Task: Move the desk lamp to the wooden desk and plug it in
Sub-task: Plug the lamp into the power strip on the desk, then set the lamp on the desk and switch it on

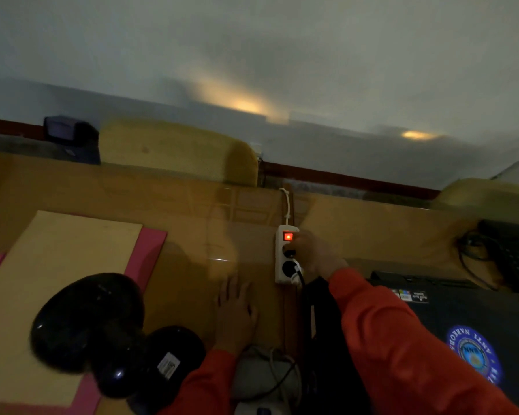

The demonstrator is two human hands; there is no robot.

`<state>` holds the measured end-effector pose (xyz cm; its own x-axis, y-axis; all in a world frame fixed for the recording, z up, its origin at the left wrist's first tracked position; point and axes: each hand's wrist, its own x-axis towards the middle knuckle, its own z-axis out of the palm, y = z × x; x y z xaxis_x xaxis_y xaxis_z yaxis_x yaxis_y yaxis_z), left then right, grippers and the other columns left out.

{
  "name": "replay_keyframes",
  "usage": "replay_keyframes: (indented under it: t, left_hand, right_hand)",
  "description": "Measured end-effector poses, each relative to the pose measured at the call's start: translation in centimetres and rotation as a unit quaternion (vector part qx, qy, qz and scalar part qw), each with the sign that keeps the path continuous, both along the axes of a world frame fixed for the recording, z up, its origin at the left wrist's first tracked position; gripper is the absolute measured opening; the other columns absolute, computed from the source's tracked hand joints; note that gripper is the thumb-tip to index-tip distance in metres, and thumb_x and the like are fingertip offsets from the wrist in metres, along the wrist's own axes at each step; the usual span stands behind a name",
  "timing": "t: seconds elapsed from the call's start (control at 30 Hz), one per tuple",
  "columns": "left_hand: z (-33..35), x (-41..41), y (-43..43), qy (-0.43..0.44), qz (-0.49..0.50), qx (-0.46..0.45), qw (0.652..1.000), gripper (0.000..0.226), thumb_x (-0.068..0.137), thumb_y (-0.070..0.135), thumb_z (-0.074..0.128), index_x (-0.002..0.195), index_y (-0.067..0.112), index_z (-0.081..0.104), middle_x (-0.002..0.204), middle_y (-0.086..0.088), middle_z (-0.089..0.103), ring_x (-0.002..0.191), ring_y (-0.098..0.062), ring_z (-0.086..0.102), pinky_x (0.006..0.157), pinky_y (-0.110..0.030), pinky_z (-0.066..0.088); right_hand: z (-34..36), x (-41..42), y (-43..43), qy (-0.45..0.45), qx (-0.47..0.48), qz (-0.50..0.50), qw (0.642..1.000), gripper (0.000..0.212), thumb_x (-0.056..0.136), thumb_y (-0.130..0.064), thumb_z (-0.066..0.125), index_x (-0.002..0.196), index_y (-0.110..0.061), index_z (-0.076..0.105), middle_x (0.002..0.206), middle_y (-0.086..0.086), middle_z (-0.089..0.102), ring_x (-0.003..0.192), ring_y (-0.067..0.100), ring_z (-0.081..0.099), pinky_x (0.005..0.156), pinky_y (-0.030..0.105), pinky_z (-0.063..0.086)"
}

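Note:
The black desk lamp (108, 333) stands at the lower left on the wooden desk (192, 223), its glossy shade above a round base with a white label. A white power strip (286, 256) lies in the middle of the desk, its red switch glowing. My right hand (310, 253) is at the strip's upper socket, fingers closed on a black plug (289, 252). A second plug with a black cord fills the lower socket. My left hand (235, 313) rests flat on the desk left of the strip, fingers apart, holding nothing.
A beige board on a pink mat (57, 280) lies at the left under the lamp. A dark laptop (462, 322) with a round blue sticker sits at the right, cables (474, 250) beyond it. Yellow cushions (177, 151) line the wall. A grey adapter with cords (264, 372) lies near me.

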<state>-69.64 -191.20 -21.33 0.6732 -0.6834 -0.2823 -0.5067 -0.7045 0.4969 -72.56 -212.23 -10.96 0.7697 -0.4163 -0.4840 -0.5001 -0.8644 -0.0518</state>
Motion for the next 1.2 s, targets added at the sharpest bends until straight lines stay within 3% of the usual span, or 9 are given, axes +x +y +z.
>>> replay_keyframes:
  t: [0.1,0.27,0.47,0.6,0.77,0.87,0.93,1.1,1.2]
  left_hand:
    - [1.7,0.4,0.0,0.016,-0.032,0.009,0.999,0.055,0.088,0.028,0.051,0.139,0.022,0.033,0.160,-0.008,0.013,0.147,-0.029,0.007,0.118,-0.045,0.019]
    - [5.6,-0.7,1.0,0.015,-0.083,-0.037,0.996,0.032,0.091,0.024,0.048,0.119,0.011,0.055,0.129,-0.013,0.056,0.118,-0.029,0.050,0.101,-0.040,0.039]
    - [9.8,-3.7,5.8,-0.049,-0.211,-0.091,0.972,0.028,0.091,0.022,0.045,0.108,0.004,0.057,0.111,-0.017,0.061,0.096,-0.032,0.058,0.080,-0.041,0.047]
    - [11.7,-4.8,10.8,-0.018,-0.303,-0.121,0.945,0.027,0.093,0.017,0.046,0.109,0.000,0.060,0.118,-0.018,0.061,0.104,-0.032,0.057,0.084,-0.040,0.048]
    - [11.9,-4.8,16.9,0.014,-0.294,-0.122,0.948,0.031,0.093,0.023,0.048,0.122,0.014,0.053,0.126,-0.006,0.054,0.110,-0.024,0.054,0.087,-0.032,0.047]
    - [10.9,-4.4,20.4,-0.014,-0.318,-0.125,0.940,0.028,0.096,0.030,0.043,0.117,0.017,0.055,0.125,-0.004,0.054,0.107,-0.020,0.053,0.087,-0.038,0.047]
    - [10.2,-4.0,22.7,-0.012,-0.303,-0.137,0.943,0.028,0.096,0.034,0.042,0.117,0.021,0.056,0.127,0.003,0.054,0.109,-0.015,0.052,0.089,-0.034,0.047]
    - [7.9,-2.1,25.4,0.019,-0.204,-0.118,0.972,0.024,0.092,0.017,0.049,0.114,0.017,0.060,0.124,0.000,0.054,0.116,-0.019,0.050,0.095,-0.032,0.044]
    - [6.5,-0.8,24.9,-0.012,-0.119,-0.113,0.986,0.038,0.091,0.009,0.052,0.128,0.011,0.051,0.142,-0.008,0.041,0.130,-0.027,0.042,0.106,-0.040,0.042]
  right_hand:
    - [1.9,-1.8,1.0,-0.056,-0.003,-0.023,0.998,0.041,0.090,-0.010,0.053,0.130,-0.019,0.053,0.137,0.012,0.050,0.122,0.030,0.049,0.101,0.040,0.044]
    - [6.2,-4.5,5.0,-0.123,-0.001,-0.047,0.991,0.035,0.093,-0.009,0.044,0.126,-0.014,0.054,0.135,0.011,0.052,0.115,0.028,0.053,0.093,0.039,0.048]
    - [9.3,-9.3,12.6,-0.212,0.033,-0.034,0.976,0.031,0.095,-0.013,0.047,0.124,-0.010,0.057,0.135,0.010,0.052,0.121,0.027,0.051,0.100,0.036,0.045]
    - [9.0,-12.3,16.8,-0.235,0.075,-0.042,0.968,0.028,0.093,-0.011,0.048,0.118,-0.008,0.062,0.125,0.014,0.059,0.112,0.027,0.057,0.093,0.037,0.049]
    - [5.8,-14.1,22.0,-0.212,0.130,-0.031,0.968,0.023,0.091,-0.006,0.049,0.107,-0.001,0.065,0.106,0.020,0.067,0.097,0.031,0.062,0.085,0.040,0.049]
    - [3.2,-14.2,25.4,-0.189,0.144,-0.033,0.971,0.028,0.093,-0.012,0.046,0.115,-0.005,0.061,0.118,0.015,0.064,0.108,0.029,0.059,0.093,0.036,0.047]
    - [1.7,-14.1,27.5,-0.199,0.153,-0.057,0.966,0.028,0.093,-0.020,0.048,0.115,-0.009,0.061,0.119,0.012,0.064,0.107,0.027,0.059,0.090,0.032,0.047]
    - [-0.4,-12.5,30.9,-0.249,0.167,-0.129,0.945,0.032,0.088,-0.014,0.053,0.118,-0.006,0.057,0.117,0.015,0.062,0.105,0.027,0.058,0.083,0.025,0.041]
    - [-0.9,-11.6,31.8,-0.229,0.173,-0.119,0.950,0.024,0.086,-0.005,0.050,0.106,0.000,0.061,0.109,0.023,0.062,0.100,0.035,0.059,0.074,0.027,0.039]
